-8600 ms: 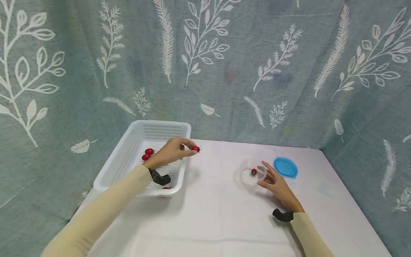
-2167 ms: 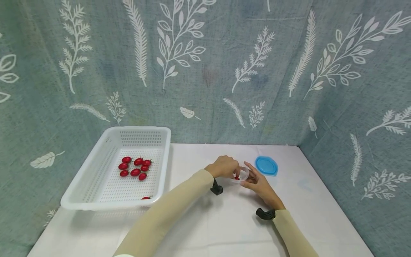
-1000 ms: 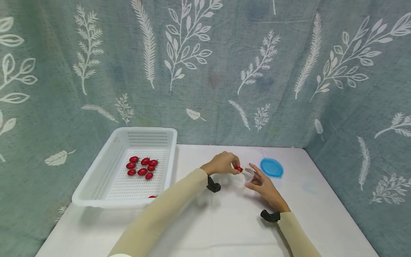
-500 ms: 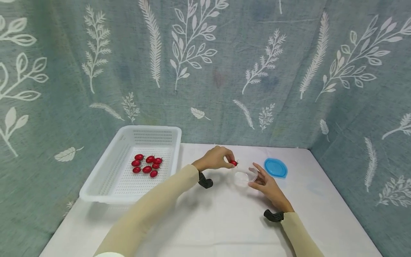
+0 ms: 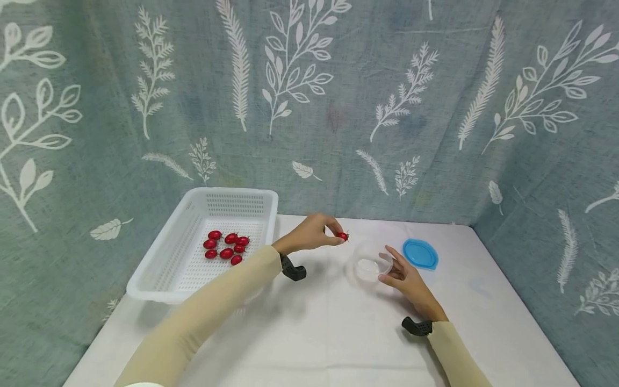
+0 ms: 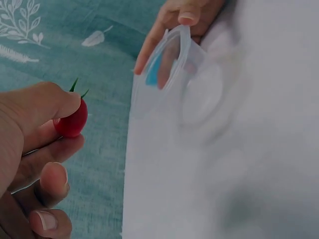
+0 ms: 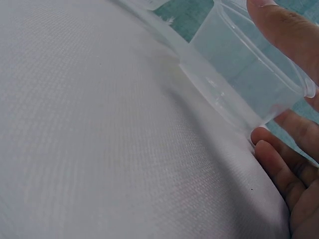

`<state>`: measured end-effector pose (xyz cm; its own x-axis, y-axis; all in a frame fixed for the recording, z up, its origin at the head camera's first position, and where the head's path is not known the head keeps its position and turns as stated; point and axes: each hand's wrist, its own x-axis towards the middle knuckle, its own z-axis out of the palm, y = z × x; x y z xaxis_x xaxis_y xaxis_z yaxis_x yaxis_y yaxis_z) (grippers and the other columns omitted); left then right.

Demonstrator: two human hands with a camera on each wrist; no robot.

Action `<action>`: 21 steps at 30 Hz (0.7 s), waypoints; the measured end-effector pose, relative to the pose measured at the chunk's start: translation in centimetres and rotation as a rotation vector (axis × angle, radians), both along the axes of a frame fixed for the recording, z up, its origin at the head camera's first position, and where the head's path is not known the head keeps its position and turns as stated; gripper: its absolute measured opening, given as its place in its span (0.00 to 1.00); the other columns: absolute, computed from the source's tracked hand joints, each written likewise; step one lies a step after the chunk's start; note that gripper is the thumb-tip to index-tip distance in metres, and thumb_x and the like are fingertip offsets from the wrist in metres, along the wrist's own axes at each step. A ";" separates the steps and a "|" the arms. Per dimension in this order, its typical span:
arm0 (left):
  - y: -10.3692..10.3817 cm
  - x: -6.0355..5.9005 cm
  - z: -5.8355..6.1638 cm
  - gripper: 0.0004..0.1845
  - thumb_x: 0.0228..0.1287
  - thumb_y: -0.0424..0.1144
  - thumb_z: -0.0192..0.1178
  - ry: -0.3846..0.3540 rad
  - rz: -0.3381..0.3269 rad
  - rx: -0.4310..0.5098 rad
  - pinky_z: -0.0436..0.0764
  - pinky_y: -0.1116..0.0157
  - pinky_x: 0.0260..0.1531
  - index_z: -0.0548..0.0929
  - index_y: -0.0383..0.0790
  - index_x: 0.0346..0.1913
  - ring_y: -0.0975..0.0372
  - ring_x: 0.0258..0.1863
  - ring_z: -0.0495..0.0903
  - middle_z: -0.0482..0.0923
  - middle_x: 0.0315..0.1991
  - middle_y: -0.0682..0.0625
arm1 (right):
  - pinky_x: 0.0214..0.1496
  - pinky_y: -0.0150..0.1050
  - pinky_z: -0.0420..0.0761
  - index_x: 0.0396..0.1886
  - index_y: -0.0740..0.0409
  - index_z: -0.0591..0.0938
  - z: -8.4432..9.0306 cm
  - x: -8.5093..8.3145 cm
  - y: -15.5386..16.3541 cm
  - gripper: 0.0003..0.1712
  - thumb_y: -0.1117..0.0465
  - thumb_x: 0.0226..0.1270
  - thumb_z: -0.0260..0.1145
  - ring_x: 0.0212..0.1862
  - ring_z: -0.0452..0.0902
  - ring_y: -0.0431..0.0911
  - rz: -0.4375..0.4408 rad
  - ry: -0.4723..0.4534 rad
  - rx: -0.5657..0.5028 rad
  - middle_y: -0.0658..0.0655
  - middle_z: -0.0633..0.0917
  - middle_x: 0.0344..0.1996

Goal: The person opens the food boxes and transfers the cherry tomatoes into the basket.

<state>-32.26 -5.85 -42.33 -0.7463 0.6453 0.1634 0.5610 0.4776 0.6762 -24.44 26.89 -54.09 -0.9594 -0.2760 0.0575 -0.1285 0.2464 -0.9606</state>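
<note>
My left hand (image 5: 333, 235) pinches a small red cherry tomato (image 5: 342, 236) between thumb and fingertips, lifted above the white table (image 5: 319, 333) just left of a clear round plastic container (image 5: 371, 263). The left wrist view shows the tomato (image 6: 71, 119) with its green stem against my thumb (image 6: 45, 102). My right hand (image 5: 397, 271) holds the container by its rim and side and tilts it slightly. Up close, the container (image 7: 239, 74) looks empty, with my fingers (image 7: 284, 35) over its rim.
A white perforated basket (image 5: 159, 258) stands at the left with several cherry tomatoes (image 5: 224, 248) in it. A blue lid (image 5: 420, 253) lies flat just right of the container. Leaf-patterned teal cloth hangs behind and beside the table.
My left hand has lifted the tomato out of the container and carried it left, toward the basket. My right hand has stayed on the container, which now looks empty.
</note>
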 end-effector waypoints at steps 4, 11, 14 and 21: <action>-1.1 0.3 0.4 0.07 0.68 0.49 0.70 0.002 0.016 0.011 0.79 0.62 0.34 0.89 0.54 0.44 0.61 0.36 0.81 0.86 0.39 0.63 | 0.54 0.36 0.80 0.85 0.39 0.52 0.0 0.0 0.0 0.53 0.54 0.69 0.74 0.59 0.78 0.53 0.002 0.002 -0.003 0.52 0.68 0.76; -3.0 0.6 0.9 0.05 0.68 0.49 0.70 0.068 0.023 0.015 0.76 0.63 0.29 0.89 0.56 0.42 0.61 0.26 0.75 0.86 0.38 0.63 | 0.53 0.36 0.81 0.85 0.41 0.52 0.1 0.1 -0.1 0.54 0.54 0.68 0.75 0.57 0.79 0.52 -0.004 0.004 -0.004 0.52 0.69 0.76; -3.8 0.9 1.3 0.05 0.68 0.48 0.70 0.083 0.022 0.019 0.74 0.63 0.28 0.89 0.56 0.43 0.60 0.24 0.73 0.86 0.39 0.64 | 0.53 0.36 0.81 0.85 0.41 0.53 0.2 0.1 -0.1 0.54 0.55 0.68 0.75 0.57 0.79 0.52 -0.005 0.006 -0.010 0.53 0.69 0.76; -6.2 1.2 1.5 0.05 0.68 0.51 0.69 0.083 0.072 0.038 0.70 0.63 0.25 0.90 0.59 0.43 0.61 0.21 0.69 0.86 0.40 0.64 | 0.54 0.35 0.80 0.85 0.41 0.53 0.3 0.1 -0.1 0.54 0.55 0.68 0.75 0.58 0.79 0.52 0.001 0.005 -0.019 0.53 0.68 0.76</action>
